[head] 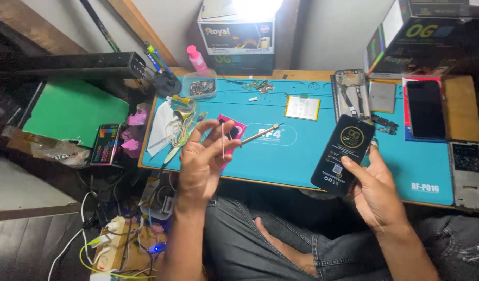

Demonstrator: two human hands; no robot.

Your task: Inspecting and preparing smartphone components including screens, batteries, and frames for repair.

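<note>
A workbench is seen from above, covered by a teal work mat [302,151] across the middle of the frame. At lower right, a black phone screen panel [343,155] with a round sticker on its face is held upright and tilted by the right hand [377,192], with the thumb laid across its lower edge and the fingers closed behind it. At centre left, the left hand [200,161] is raised above the mat's near edge with the fingers spread and curled; a thin, pale strip [223,139] appears to be pinched between thumb and fingertip, though it is too fine to be told for certain. A metal-tipped hand tool [260,134] lies on the mat just beyond that hand, beside a pink card [235,129].

Further back, a stripped phone frame [350,93], a flat battery [302,107], a second dark phone [426,109] and a cracked phone [468,174] at the right edge are laid out. Crossed legs in jeans are seen at the bottom.

The panel is gripped by one edge only, over the table's lip; it could be judged liable to slip and fall to the lap or floor. The fine strip might be lost if the pinch loosens.
</note>
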